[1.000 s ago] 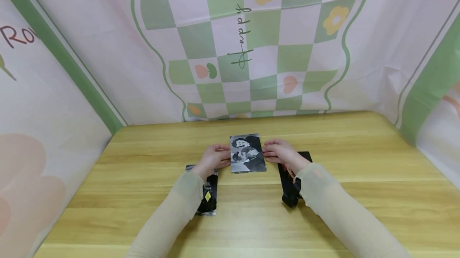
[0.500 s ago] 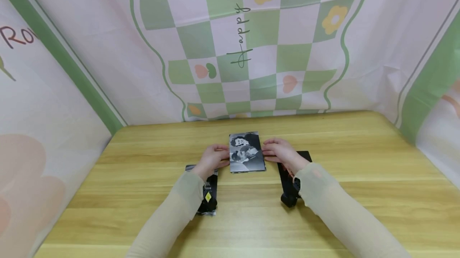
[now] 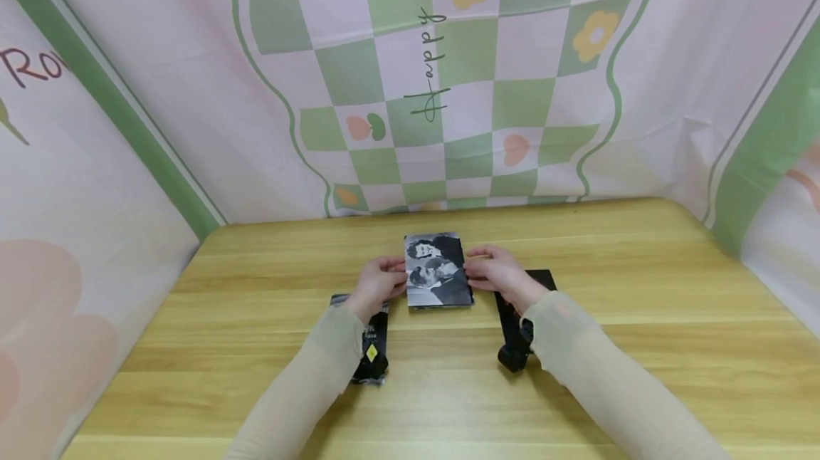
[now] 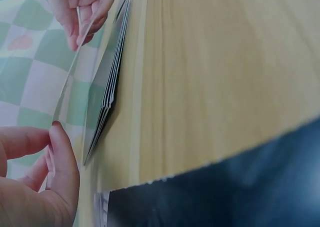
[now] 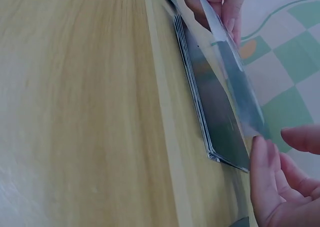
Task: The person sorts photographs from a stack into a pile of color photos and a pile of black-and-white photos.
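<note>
A black-and-white photo card (image 3: 438, 271) is held at its two side edges in the head view, raised a little above the table. My left hand (image 3: 381, 282) pinches one edge between thumb and finger, as the left wrist view shows. At the opposite edge, my right hand (image 3: 500, 275) holds the card by its fingertips; in the right wrist view the thumb and fingers lie loosely about the corner. Directly beneath is a stack of thin cards (image 5: 215, 102) with several layered edges, lying on the wood apart from the held card. From the head view, the stack is mostly hidden.
Under the left wrist lies a dark printed flat piece (image 3: 378, 328), partly covered by the arm. A black flat thing (image 3: 543, 278) lies under the right wrist. The wooden table (image 3: 442, 403) ends at a patterned cloth (image 3: 410, 161) behind.
The photo card has shifted slightly left and away and looks a bit larger, lifted off the stack. My hands stay at its sides, the right one moving slightly left with it.
</note>
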